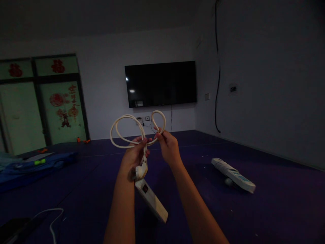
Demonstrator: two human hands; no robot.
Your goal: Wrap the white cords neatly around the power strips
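White power cord point(127, 116) runs in loops between my two hands, raised above the purple floor. My left hand point(134, 154) is closed around the gathered strands, with a white plug point(141, 169) hanging just under its fingers. Farther along, my right hand point(168, 145) pinches the cord where a smaller loop stands up. Below the plug a white power strip point(152, 200) slants down to the right; whether it hangs or rests on the floor I cannot tell. A second white strip-like thing wrapped in cord point(232, 174) lies off to the right.
Blue cloth point(50, 164) with a bright green item point(40, 162) lies at the left. A thin white cable point(52, 223) and a dark object point(15, 227) are at the lower left. The television point(162, 84) hangs on the far wall; a black cable point(217, 98) dangles at right.
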